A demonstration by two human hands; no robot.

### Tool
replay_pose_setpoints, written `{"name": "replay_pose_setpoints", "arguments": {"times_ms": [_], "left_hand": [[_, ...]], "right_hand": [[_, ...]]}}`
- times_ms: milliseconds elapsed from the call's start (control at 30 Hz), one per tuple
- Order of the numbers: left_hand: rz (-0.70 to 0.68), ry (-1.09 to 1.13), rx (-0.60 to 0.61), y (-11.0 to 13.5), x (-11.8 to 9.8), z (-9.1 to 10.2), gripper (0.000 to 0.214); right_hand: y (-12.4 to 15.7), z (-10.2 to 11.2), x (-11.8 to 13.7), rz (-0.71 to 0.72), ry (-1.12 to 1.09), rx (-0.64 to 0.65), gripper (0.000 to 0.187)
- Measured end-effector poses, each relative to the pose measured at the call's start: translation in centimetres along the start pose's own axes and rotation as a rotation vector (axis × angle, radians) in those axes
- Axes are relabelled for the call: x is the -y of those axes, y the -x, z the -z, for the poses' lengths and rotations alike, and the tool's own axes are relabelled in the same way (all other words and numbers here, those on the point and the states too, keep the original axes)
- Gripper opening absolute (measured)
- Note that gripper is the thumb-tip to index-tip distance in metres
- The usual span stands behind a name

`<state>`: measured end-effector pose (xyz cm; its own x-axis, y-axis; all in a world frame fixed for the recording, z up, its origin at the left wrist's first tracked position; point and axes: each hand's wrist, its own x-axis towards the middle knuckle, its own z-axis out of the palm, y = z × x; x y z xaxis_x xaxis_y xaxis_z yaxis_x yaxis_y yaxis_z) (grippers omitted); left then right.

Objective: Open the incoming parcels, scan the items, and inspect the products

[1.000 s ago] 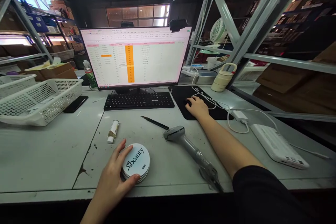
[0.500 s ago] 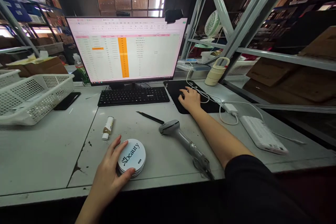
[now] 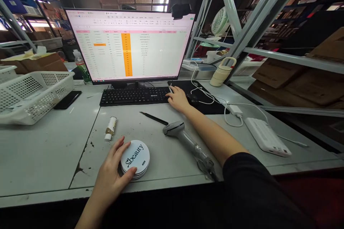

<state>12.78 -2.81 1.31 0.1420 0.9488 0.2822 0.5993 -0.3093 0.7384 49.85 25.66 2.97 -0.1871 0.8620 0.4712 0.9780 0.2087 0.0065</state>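
Plainly: one short stack of smooth, round white cases [image 3: 135, 157], lower centre-left of frame, one left hand [image 3: 110, 171] curled around it; one right hand [image 3: 178, 99], fingers loosely spread, at one black keyboard [image 3: 129, 96], centre; one grey scanner [image 3: 188, 144], lower centre.

Words on screen [image 3: 163, 66] too sm. to read. L hand [image 3: 109, 171] hides pt. of round stack [image 3: 136, 157]. R hand [image 3: 177, 98] covers some keybd [image 3: 131, 96] keys; can't tell if pressing. Big white basket [image 3: 49, 97] cut off at L edge.
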Motion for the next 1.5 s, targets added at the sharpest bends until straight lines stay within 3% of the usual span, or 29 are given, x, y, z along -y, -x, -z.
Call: {"name": "replay_pose_setpoints", "arguments": {"times_ms": [167, 367, 667, 1500], "left_hand": [[0.006, 0.021, 0.012, 0.1, -0.2, -0.1, 0.056], [-0.018, -0.031, 0.065, 0.2, 0.3, -0.3, 0.059], [0.076, -0.02, 0.159, 0.3, -0.9, 0.2, 0.066], [0.077, -0.033, 0.139, 0.4, -0.6, 0.1, 0.062]], "right_hand": [[2.0, 1.5, -3.9, -0.221, 0.079, -0.08, 0.049], [4.4, 0.5, -6.5, -0.323, 0.12, -0.035, 0.05], [4.0, 0.0, -6.8, -0.276, 0.117, -0.005, 0.046], [4.0, -0.2, -7.0, -0.323, 0.112, 0.0, 0.045]]}}
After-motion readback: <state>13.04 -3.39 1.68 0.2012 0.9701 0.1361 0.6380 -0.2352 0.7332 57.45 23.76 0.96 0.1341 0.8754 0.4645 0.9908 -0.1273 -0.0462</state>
